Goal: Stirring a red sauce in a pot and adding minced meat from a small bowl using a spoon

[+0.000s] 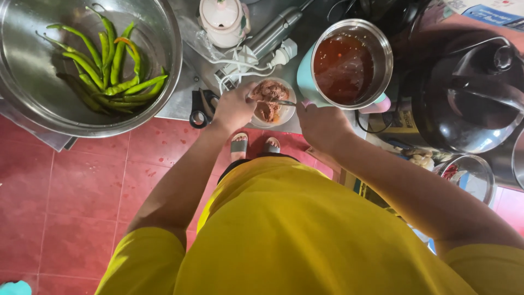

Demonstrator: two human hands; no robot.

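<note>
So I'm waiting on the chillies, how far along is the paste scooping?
Mid-scoop. The left hand steadies the small paste tub; the right hand works a spoon in it. The pot already holds red liquid. The green chillies lie whole in the steel bowl.

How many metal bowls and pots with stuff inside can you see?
2. The big steel bowl at top left holds green chillies. The steel pot of red sauce stands at top middle-right, beyond the right hand. Others may be cut off at the right edge.
</note>
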